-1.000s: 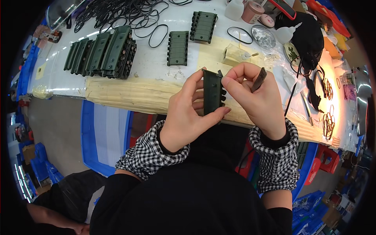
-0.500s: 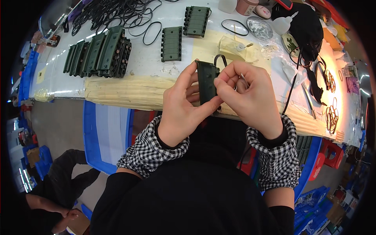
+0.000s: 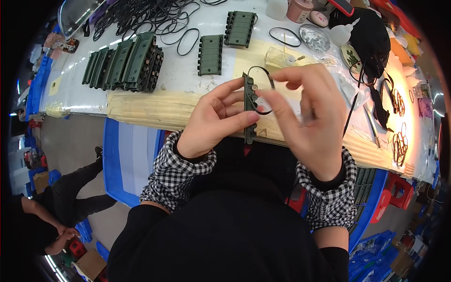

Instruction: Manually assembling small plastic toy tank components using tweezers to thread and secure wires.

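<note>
My left hand [image 3: 211, 117] grips a dark green plastic piece [image 3: 249, 124] on edge between thumb and fingers. Small round wheels line the side of this piece, which looks like a toy vehicle's wheeled base. A thin black ridged band [image 3: 271, 80] loops out from its wheeled side to the right. My right hand [image 3: 310, 113] is smeared by motion beside the band. Its thumb and index finger are spread around the loop, and the other fingers curl toward the palm. A blurred greyish spot shows near the palm; whether it is a held object is unclear.
Similar green pieces [image 3: 124, 63] stand in a row at left; two more [image 3: 210, 54] lie beyond my hands. Black bands [image 3: 141, 19] are heaped at the back. A small clear container [image 3: 277, 56], a black bag [image 3: 364, 40] and a blue bin [image 3: 112, 174] surround the work area.
The green piece has turned in my left hand, so its wheeled edge now shows instead of its broad face. My right hand has drawn away to the right, its thumb and index finger spread.
</note>
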Demonstrator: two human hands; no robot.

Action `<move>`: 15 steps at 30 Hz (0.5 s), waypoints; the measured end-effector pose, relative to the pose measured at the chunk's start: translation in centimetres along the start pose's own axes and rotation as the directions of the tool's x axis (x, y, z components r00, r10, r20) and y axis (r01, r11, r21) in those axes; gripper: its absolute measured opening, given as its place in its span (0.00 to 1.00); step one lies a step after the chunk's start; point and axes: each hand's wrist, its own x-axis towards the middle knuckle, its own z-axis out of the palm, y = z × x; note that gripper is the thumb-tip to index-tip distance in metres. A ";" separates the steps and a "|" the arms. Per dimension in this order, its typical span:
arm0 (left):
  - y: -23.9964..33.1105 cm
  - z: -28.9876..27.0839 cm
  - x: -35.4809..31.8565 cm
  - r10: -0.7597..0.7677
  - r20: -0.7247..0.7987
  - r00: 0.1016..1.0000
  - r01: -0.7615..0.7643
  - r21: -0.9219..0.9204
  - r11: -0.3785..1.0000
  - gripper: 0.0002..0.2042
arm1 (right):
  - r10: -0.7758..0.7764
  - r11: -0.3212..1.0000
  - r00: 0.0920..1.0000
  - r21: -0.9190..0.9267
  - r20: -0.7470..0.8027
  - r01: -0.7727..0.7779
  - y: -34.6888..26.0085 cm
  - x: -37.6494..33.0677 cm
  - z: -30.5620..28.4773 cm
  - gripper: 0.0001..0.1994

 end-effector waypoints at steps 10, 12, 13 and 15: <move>0.5 -0.9 -0.2 -0.094 0.388 0.917 0.169 -0.163 0.972 0.31 | 0.245 0.930 0.947 0.226 0.206 -0.290 0.5 -0.1 -0.2 0.04; 0.7 -0.7 -0.3 -0.074 0.388 0.919 0.187 -0.262 0.947 0.28 | 0.235 0.933 0.949 0.226 0.208 -0.281 0.6 -0.1 -0.2 0.04; 0.8 -0.4 -0.3 -0.111 0.350 0.930 0.201 -0.231 0.952 0.27 | 0.230 0.934 0.950 0.227 0.211 -0.277 0.6 -0.2 -0.2 0.04; 1.0 0.0 -0.1 -0.180 0.273 0.945 0.232 -0.171 0.958 0.24 | 0.207 0.940 0.959 0.235 0.192 -0.249 0.7 -0.3 0.0 0.04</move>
